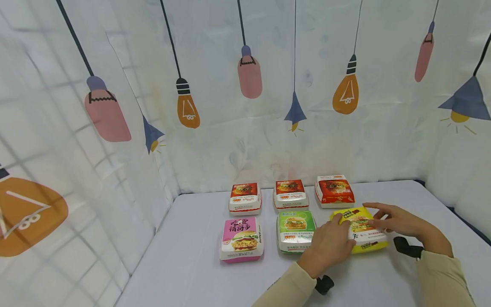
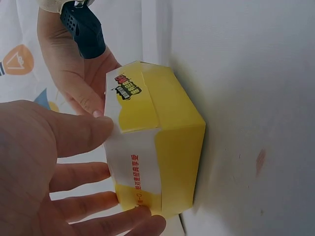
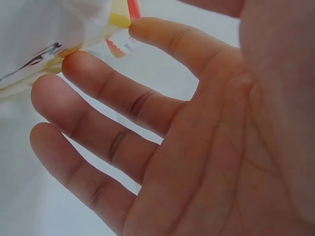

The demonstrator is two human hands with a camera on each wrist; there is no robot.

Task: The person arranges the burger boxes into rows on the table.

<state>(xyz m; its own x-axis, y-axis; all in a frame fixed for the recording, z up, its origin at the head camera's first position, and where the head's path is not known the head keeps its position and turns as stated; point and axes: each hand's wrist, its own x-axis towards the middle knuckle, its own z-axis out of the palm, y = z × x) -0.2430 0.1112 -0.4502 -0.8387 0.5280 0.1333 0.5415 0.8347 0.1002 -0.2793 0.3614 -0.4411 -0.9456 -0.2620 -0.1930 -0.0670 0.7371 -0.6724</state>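
A yellow-and-white burger box (image 1: 364,230) lies slightly turned at the right end of the front row. My left hand (image 1: 333,241) rests at its left side, thumb and fingers spread and fairly straight, fingertips on the lid in the left wrist view. On the box's right, my right hand (image 1: 399,221) reaches in with loosely bent fingers. The right wrist view shows those fingers (image 3: 113,88) extended, the tips right at the box's edge, and the palm bare. Just left of my left hand sits a green burger box (image 1: 296,230), its corner partly covered by that hand.
A pink burger box (image 1: 241,239) stands at the front left. Behind are three red-and-white boxes: a left one (image 1: 245,198), a middle one (image 1: 290,195) and a redder right one (image 1: 334,191). A lamp-patterned curtain (image 1: 215,149) borders the white table (image 1: 184,264).
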